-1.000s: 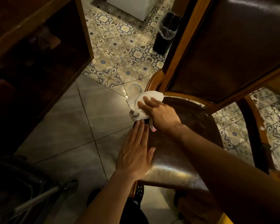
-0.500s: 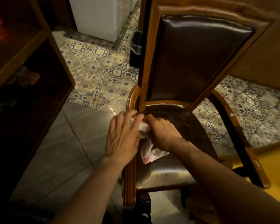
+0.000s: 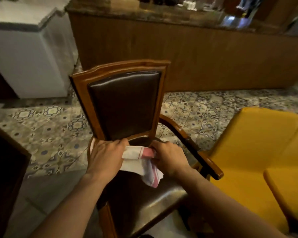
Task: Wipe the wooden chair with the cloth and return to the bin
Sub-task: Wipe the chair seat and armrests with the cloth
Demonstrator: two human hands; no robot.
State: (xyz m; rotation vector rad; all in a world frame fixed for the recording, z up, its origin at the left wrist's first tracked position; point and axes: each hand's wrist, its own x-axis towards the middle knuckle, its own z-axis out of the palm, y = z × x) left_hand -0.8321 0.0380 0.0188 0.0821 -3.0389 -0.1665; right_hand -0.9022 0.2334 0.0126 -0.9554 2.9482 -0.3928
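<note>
1. Wooden chair (image 3: 86, 90) stands centre of view, back upright, w/ dark brown padded back panel and dark glossy seat (image 3: 144, 203); curved wooden armrest (image 3: 193, 145) on its right side
2. Cloth (image 3: 136, 155), white w/ red stripes, is stretched between both hands over the rear of the seat, just below the bottom edge of the chair back; a loose corner hangs down toward the seat
3. Left hand (image 3: 105, 157) is closed on the cloth's left end, fingers curled over it, knuckles up, near the chair's left rear corner
4. Right hand (image 3: 169, 158) is closed on the cloth's right end, fingers wrapped round the red-striped part, near the base of the armrest
5. Both forearms are bare and reach in from the bottom of the view
6. Yellow cushioned seat (image 3: 258, 152) sits just beside the chair on its right, touching or nearly touching the armrest; can't tell which
7. Floor: patterned tiles (image 3: 50, 127) behind and beside the chair, plain grey tiles (image 3: 41, 194) nearer the person
8. White cabinet-like unit (image 3: 24, 57) stands at upper left; long wood-panelled table (image 3: 196, 54) w/ a dark top runs behind the chair, items on it too blurred to tell
9. Dark furniture edge (image 3: 5, 169) at far left
10. Bin not seen in this view
</note>
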